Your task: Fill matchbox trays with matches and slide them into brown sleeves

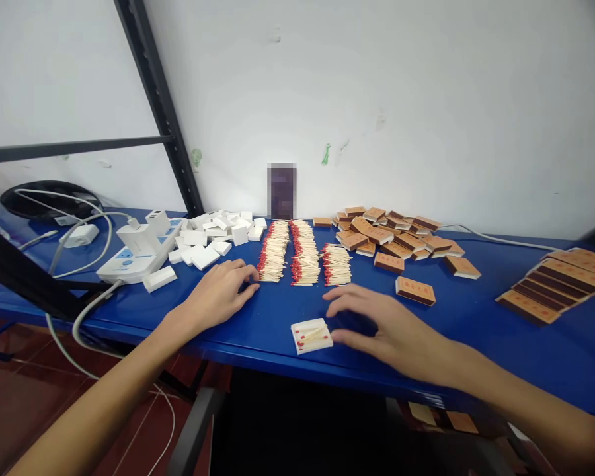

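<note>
My left hand rests on the blue table beside the left row of red-tipped matches. Its fingers are loosely bent, with a gap between thumb and forefinger, and they appear to hold nothing. Two more rows, a middle one and a shorter right one, lie alongside. Near the front edge sits a small white matchbox tray with a few matches in it. My right hand is open just right of this tray, thumb and fingers apart, the thumb tip close to the tray's side.
White empty trays lie heaped at the left, next to a power strip with cables. Orange matchbox sleeves are piled at the back right. Stacked matchboxes stand far right. A black rack post rises at the left.
</note>
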Action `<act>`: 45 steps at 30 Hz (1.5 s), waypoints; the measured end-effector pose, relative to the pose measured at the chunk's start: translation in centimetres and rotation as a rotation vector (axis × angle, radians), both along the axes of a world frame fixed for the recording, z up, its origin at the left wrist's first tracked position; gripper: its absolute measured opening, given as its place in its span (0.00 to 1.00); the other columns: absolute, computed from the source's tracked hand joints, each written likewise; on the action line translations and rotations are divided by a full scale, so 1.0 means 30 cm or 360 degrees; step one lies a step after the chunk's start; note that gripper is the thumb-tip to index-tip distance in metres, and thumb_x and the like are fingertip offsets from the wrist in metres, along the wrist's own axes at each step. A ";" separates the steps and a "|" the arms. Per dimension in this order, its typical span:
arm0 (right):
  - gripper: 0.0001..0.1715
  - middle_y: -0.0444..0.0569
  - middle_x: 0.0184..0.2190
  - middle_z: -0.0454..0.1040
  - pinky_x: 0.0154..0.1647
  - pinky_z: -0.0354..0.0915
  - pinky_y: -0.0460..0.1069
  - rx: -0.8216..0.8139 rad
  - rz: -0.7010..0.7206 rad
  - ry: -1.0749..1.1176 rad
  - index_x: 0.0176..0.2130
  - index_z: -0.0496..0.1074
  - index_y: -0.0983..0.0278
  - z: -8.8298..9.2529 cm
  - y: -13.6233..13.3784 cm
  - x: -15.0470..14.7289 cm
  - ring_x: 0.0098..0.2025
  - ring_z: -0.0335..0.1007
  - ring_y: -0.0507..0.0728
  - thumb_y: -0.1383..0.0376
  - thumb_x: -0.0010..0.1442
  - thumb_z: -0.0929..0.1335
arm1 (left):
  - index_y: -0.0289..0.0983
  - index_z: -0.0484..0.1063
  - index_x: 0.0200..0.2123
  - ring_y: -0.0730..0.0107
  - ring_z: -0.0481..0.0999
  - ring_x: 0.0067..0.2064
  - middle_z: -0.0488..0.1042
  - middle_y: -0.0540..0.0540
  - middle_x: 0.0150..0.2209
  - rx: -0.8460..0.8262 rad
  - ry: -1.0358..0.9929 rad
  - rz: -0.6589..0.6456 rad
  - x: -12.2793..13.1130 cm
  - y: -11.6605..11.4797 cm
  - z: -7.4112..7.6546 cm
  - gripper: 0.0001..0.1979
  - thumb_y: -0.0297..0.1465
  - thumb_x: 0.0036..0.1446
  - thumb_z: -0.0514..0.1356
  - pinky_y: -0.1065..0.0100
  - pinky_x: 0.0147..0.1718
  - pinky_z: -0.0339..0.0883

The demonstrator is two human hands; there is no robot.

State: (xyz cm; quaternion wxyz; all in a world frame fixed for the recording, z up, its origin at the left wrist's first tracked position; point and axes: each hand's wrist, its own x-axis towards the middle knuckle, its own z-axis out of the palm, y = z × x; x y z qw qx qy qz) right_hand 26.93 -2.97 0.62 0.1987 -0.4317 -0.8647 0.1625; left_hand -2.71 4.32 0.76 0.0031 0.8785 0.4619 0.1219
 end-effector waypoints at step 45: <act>0.16 0.50 0.42 0.77 0.43 0.65 0.52 0.0013 0.0119 -0.0190 0.50 0.67 0.60 0.043 0.038 -0.033 0.42 0.73 0.59 0.58 0.71 0.56 | 0.39 0.68 0.35 0.73 0.66 0.26 0.68 0.54 0.24 -0.0554 -0.0290 -0.0395 0.147 -0.171 0.054 0.08 0.36 0.64 0.53 0.70 0.27 0.55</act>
